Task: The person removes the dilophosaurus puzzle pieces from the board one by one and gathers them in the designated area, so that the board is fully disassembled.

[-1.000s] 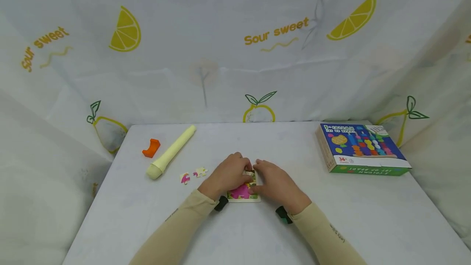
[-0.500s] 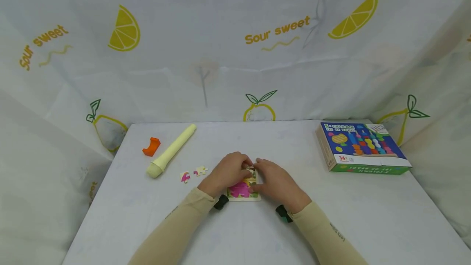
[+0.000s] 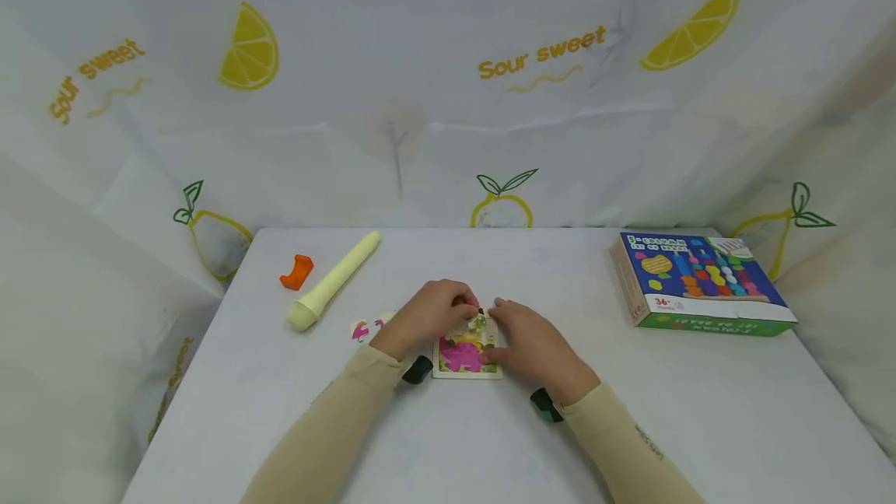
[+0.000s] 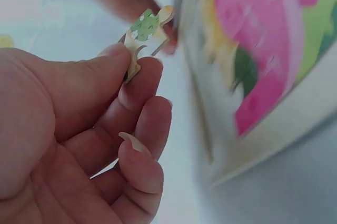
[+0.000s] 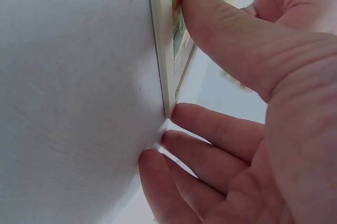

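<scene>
A small puzzle board (image 3: 467,375) with a pink picture lies on the table between both hands. My left hand (image 3: 423,317) is over its upper left part. Thumb and index finger pinch a puzzle piece (image 4: 145,29), green and cream coloured, tilted and clear of the board in the left wrist view. My right hand (image 3: 535,344) rests along the board's right side. Its thumb (image 5: 216,16) presses on the picture, and the index fingertip touches the board's corner, the other fingers loosely extended beside it. Two loose puzzle pieces (image 3: 359,330) lie left of the left hand, one partly hidden by it.
A pale yellow tapered stick (image 3: 329,282) and an orange notched block (image 3: 297,272) lie at the back left of the white table (image 3: 448,442). A bead toy box (image 3: 700,278) stands at the back right. A printed white curtain (image 3: 350,154) hangs behind.
My left hand has drawn back slightly, with the pinched piece now showing more plainly above the board. The right hand keeps its place at the board. The head view has shifted a little.
</scene>
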Demonstrator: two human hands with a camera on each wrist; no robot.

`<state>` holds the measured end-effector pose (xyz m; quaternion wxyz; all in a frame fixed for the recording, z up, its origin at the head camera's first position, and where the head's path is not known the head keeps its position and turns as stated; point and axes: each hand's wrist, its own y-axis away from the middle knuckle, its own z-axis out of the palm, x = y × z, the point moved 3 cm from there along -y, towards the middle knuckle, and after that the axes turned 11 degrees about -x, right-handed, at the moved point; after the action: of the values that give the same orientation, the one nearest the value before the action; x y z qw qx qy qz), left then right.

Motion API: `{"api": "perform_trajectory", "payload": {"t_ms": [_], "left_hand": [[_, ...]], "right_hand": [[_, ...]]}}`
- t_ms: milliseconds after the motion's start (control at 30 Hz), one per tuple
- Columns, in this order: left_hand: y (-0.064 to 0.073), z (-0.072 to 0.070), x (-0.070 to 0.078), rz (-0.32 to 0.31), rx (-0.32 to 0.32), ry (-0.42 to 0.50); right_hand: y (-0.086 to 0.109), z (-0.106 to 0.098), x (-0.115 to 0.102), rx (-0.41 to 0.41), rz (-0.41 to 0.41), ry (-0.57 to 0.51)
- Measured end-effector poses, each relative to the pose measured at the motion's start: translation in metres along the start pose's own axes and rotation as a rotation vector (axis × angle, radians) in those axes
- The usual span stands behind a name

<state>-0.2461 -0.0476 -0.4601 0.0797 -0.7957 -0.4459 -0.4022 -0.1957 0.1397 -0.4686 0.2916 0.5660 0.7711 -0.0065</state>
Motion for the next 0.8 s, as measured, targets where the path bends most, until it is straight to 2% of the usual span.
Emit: {"api": "perform_trajectory", "payload": {"t_ms": [167, 367, 500, 800], "left_hand": [[0.014, -0.022, -0.018, -0.06, 0.044, 0.004], [0.04, -0.044, -0.043, -0.145, 0.065, 0.017], [0.048, -0.049, -0.053, -0.153, 0.049, 0.021], [0.045, -0.044, -0.061, -0.145, 0.035, 0.009]], "right_hand": [[0.0, 0.0, 0.0, -0.014, 0.023, -0.012], [0.001, 0.001, 0.0, -0.01, 0.027, -0.007], [0.002, 0.001, 0.0, -0.003, 0.02, -0.01], [0.004, 0.001, -0.002, -0.011, 0.014, -0.039]]}}
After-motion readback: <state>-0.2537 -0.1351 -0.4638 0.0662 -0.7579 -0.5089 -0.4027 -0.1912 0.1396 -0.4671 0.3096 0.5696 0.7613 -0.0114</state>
